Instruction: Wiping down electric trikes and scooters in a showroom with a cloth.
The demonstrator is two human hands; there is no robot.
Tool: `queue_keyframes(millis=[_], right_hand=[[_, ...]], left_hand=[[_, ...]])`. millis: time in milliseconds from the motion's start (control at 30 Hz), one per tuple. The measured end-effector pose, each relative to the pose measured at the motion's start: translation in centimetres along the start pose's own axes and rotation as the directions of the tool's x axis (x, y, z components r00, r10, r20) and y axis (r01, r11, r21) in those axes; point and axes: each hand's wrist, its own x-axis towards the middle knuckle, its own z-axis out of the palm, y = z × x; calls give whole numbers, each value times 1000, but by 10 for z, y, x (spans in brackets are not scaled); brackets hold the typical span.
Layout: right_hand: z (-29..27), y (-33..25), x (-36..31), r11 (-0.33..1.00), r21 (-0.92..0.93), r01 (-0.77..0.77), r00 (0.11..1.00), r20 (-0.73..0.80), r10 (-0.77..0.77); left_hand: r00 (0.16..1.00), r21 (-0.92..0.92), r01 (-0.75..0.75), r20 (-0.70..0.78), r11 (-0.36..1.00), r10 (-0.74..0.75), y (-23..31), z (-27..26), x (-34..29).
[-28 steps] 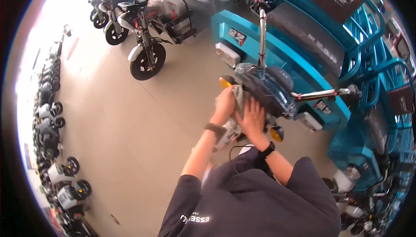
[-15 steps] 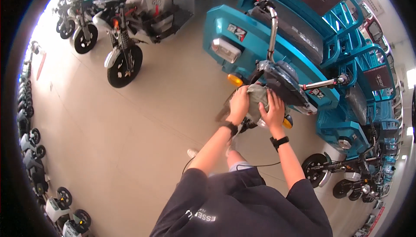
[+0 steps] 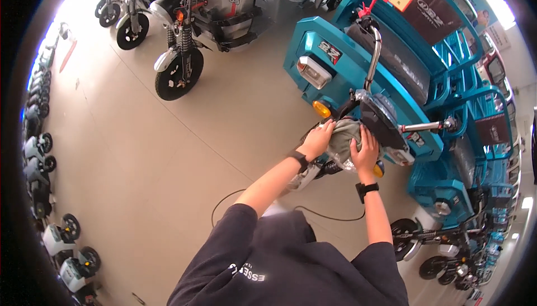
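A grey-green cloth [image 3: 343, 137] lies bunched over the rounded front lamp of a teal cargo tricycle [image 3: 309, 36], just below its handlebar. My left hand [image 3: 318, 140] grips the cloth's left side, fingers bent over it. On the other side my right hand [image 3: 366, 150] holds the cloth against the lamp, thumb apart from the fingers. Clear plastic film [image 3: 345, 163] shows under the cloth's lower edge. Most of the lamp is hidden. Close by are the black dashboard housing [image 3: 381, 117] and an amber turn signal [image 3: 322, 109].
Chrome handlebar arms [image 3: 376, 54] reach out on both sides of the dashboard. More teal tricycles [image 3: 442, 186] stand at the right. A silver-grey three-wheeler [image 3: 179, 74] is at the far left, and parked scooters [image 3: 59, 239] line the left edge. A thin black cable [image 3: 330, 218] hangs by my body.
The view has shifted, so the tricycle sits lower and farther right in it. Both hands stay on the cloth at the lamp, with the left fingers slightly moved over it.
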Motion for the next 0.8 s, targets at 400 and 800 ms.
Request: queue_keyframes(millis=[400, 800], right_hand=[[2, 3, -8, 999, 26, -35, 999, 27, 34], [-6, 0, 1, 991, 41, -125, 992, 18, 124]], left_hand=[[996, 280, -42, 91, 959, 17, -4, 9, 7], [906, 470, -350, 389, 810, 166, -16, -17, 33]])
